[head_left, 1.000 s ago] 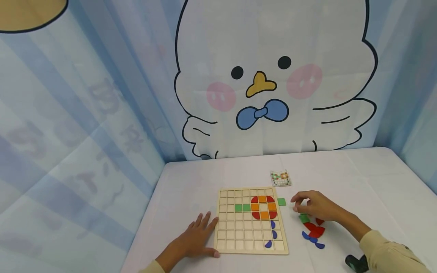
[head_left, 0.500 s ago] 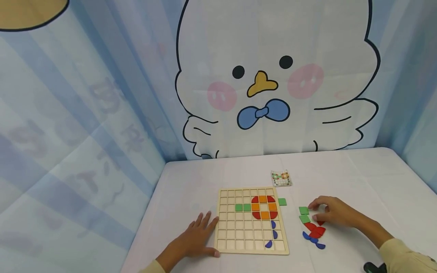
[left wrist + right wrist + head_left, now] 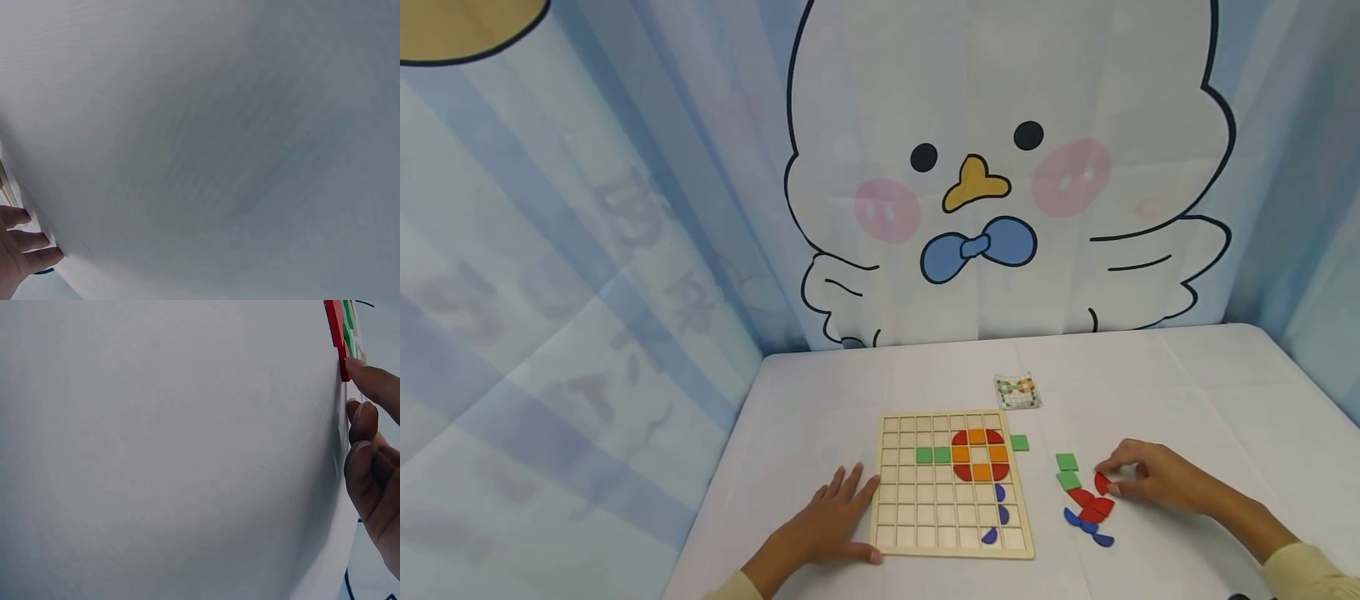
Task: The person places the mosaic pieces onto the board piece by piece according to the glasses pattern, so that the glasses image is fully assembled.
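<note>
A wooden grid board (image 3: 917, 517) lies on the table. Red and orange tiles form a ring in its upper right, with two green squares (image 3: 933, 456) left of the ring and several blue pieces (image 3: 1003, 515) lower right. My left hand (image 3: 827, 525) rests flat at the board's left edge, fingers spread, index and thumb touching or nearly touching it. Right of the board, my right hand (image 3: 1161, 479) has thumb and index finger at opposite sides of a red quarter-circle tile (image 3: 1102, 483), pinching it at table level. In the right wrist view the thumb touches a red tile (image 3: 344, 367).
Near the right hand lie two green squares (image 3: 1067, 462), more red tiles (image 3: 1097, 510) and several blue pieces (image 3: 1087, 527). One green square (image 3: 1019, 443) sits against the board's right edge. Behind the board is a small pattern card (image 3: 1018, 392). A printed curtain (image 3: 985, 308) hangs beyond the table (image 3: 820, 400).
My right hand has set down a green square beside the other loose one, then moved right and slightly nearer to the red tile. The left hand stays put.
</note>
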`<state>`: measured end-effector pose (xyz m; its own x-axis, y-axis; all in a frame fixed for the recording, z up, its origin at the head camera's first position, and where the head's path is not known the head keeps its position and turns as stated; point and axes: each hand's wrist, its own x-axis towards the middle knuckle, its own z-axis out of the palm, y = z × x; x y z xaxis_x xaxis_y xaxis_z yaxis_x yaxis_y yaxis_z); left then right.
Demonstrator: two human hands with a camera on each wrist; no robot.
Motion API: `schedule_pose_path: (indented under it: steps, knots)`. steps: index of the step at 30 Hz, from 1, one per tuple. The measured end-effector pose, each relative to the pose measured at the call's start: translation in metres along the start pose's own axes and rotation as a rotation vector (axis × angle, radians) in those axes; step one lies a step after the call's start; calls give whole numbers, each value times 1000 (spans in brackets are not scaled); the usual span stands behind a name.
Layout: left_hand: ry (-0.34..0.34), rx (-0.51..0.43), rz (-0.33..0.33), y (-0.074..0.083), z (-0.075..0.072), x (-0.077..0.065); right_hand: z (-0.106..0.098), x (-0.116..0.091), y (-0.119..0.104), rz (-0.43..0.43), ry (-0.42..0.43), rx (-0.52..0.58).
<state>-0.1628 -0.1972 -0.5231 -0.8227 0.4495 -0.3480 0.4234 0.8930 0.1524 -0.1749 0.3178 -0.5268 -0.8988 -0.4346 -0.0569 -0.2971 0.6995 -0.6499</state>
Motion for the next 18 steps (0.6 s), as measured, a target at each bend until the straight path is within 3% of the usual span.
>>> schedule_pose_path:
  steps: [8, 18]
  knots:
    - [-9, -13, -14, 1, -2, 0, -6, 6, -3, 42, -58, 1]
    - [-11, -5, -21, 4, -2, 0, -2, 4, -4, 34, -27, 5]
